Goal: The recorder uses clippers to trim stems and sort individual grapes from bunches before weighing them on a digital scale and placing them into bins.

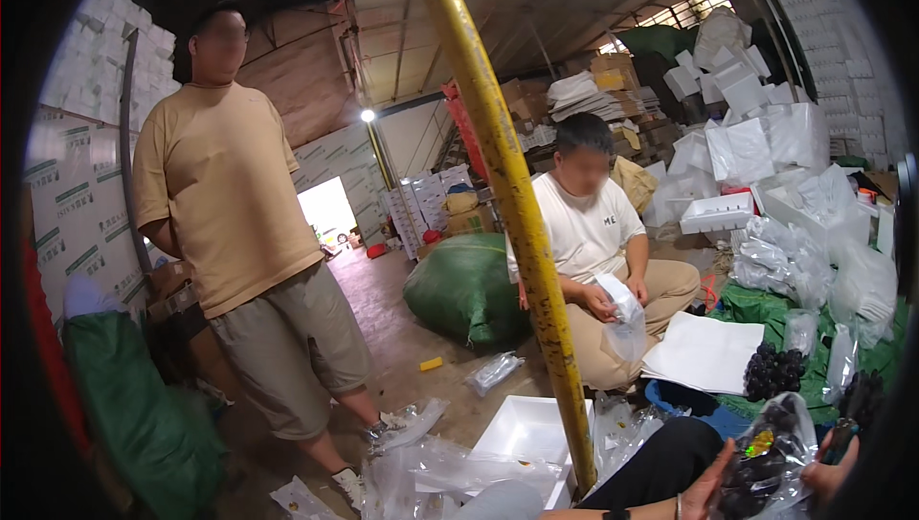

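Note:
At the lower right, a clear plastic bag of dark grapes (769,470) with a shiny gold label is held between my two hands. My left hand (706,486), with a band at its wrist, presses along the bag's left side with its fingers fairly straight. My right hand (835,470) is closed at the bag's right edge, partly cut off by the picture's dark rim. Close to its fingers shows a dark object whose kind I cannot make out. Beyond the bag, a bunch of dark grapes (773,373) lies by white sheets (706,351).
A yellow pole (522,194) rises ahead, beside a white foam box (522,429). A seated person (586,233) handles a clear bag; another person (225,194) stands left. Plastic wrappers (407,467) litter the floor. Green sacks (469,290) and piled foam boxes (742,151) lie farther off.

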{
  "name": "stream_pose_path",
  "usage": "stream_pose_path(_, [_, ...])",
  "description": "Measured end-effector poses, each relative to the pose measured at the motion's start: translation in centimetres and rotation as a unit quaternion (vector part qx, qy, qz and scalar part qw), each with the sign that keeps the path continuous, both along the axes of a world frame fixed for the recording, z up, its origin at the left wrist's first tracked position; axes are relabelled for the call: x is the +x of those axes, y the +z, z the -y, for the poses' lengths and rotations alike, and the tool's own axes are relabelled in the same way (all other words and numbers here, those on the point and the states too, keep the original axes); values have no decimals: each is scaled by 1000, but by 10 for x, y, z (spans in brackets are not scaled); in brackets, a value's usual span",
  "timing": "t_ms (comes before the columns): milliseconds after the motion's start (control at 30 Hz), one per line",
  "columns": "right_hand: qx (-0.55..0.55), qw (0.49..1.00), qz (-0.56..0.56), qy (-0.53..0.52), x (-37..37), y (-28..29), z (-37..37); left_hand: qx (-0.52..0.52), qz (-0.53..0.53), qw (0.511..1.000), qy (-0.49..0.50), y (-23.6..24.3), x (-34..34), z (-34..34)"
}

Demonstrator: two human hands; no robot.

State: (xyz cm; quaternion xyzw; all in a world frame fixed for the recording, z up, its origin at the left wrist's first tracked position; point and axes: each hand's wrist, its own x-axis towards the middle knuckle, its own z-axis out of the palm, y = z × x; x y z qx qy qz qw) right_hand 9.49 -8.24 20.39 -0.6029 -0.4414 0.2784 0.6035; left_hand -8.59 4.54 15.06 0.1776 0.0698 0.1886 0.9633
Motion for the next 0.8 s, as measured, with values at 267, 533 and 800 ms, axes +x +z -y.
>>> stream_pose_path(267, [-128, 977, -126, 119, -77, 32, 14, -6, -55, 996, -69, -69, -28, -51])
stream_pose_path(533, [-97, 878, 468, -32, -24, 25, 16, 302, -179, 935, -40, -11, -50, -69])
stream_pose_path(800, [-196, 747, 632, -68, -32, -9, 48, 451, -182, 873, -20, -39, -29, -21])
